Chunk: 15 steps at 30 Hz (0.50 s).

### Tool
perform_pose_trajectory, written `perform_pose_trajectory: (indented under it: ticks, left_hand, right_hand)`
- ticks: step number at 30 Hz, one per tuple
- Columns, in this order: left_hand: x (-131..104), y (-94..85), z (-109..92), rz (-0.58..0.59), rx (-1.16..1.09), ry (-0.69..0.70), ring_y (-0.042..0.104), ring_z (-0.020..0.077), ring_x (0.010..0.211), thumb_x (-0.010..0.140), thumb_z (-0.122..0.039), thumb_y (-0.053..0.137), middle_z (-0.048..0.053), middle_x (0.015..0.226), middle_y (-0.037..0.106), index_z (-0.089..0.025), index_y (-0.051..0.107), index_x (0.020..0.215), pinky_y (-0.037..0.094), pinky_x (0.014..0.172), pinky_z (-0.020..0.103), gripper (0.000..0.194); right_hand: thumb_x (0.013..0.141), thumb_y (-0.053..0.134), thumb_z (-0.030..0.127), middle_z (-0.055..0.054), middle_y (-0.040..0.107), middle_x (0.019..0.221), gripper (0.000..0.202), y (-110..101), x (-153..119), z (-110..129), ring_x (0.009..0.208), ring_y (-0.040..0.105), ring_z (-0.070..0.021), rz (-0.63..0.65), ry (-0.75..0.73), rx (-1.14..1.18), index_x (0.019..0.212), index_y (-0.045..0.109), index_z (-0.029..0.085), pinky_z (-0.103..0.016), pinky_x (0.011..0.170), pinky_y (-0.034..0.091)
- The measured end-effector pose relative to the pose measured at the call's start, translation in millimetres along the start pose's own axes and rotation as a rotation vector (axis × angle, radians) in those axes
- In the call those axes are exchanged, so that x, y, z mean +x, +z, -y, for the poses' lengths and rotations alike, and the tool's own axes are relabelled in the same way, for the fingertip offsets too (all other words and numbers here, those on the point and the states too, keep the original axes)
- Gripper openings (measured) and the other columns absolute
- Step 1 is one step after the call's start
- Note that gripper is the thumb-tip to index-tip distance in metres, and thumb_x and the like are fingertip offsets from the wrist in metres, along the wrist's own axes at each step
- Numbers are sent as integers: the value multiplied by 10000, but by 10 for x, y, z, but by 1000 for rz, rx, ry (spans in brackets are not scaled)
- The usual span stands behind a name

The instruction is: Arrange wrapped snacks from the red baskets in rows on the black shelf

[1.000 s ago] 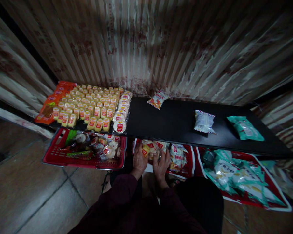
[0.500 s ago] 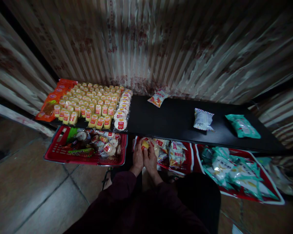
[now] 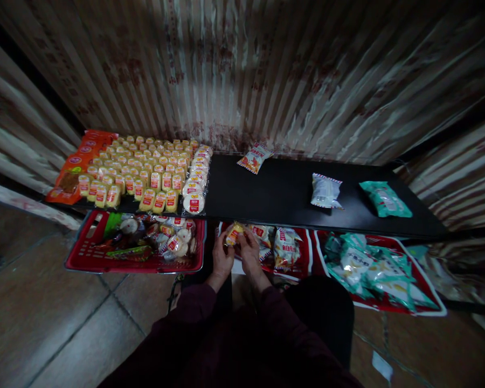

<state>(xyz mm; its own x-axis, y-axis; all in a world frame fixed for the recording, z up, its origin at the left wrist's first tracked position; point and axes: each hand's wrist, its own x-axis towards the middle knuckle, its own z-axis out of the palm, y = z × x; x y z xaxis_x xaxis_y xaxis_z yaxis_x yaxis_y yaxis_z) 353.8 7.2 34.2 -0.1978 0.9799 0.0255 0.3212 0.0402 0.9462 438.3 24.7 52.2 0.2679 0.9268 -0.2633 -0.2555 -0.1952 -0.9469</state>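
yellow wrapped snack (image 3: 235, 234), one, sits between two bare hands over the near side of the middle basket (image 3: 306, 258). the left hand (image 3: 223, 258) has its fingers partly curled against one side; the right hand (image 3: 249, 253) closes in with bent fingers on the other, so both hold it. three red baskets stand in a row, the left basket (image 3: 87, 242) with mixed packets, the right basket (image 3: 425, 275) with teal-and-white bags, too overlapped to count. at least two white-and-red bags (image 3: 286, 248) show in the middle one, partly hidden by the hands. the one black shelf (image 3: 275, 194) juts over the baskets' far edges. on it: three separate bags, two whitish, one teal; an orange packet (image 3: 78, 161); dozens of small yellow cakes (image 3: 145, 172); one column of round white cakes (image 3: 194, 202).
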Motion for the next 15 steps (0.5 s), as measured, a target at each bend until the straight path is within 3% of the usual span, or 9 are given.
perform_pose_trajectory:
  ticks: [4, 9, 15]
  left_hand:
    - [39, -138, -89, -64, 3, 17, 542, 200, 1117, 780, -107, 456, 97, 1170, 600, -173, 577, 1160, 430, 992, 354, 404]
    - [146, -430, -230, -46, 33, 62, 540, 177, 1099, 751, -72, 464, 60, 1127, 594, -212, 633, 1083, 422, 999, 330, 398]
    - [316, -524, -142, -191, -242, -154, 605, 164, 991, 788, -164, 531, 100, 1110, 615, -163, 487, 1235, 494, 890, 330, 449]
  right_hand:
    - [713, 650, 486, -32, 663, 909, 378, 68, -51, 122, 773, 632, -169, 16, 68, 96, 942, 588, 193, -297, 676, 529]
    - [691, 681, 497, -4, 673, 852, 371, 130, -92, 261, 717, 642, -153, 80, 85, 129, 900, 601, 201, -298, 678, 533]
    - [632, 769, 387, 12, 671, 714, 307, 229, -167, 210, 606, 625, -114, 167, 337, 252, 786, 600, 183, -231, 575, 490]
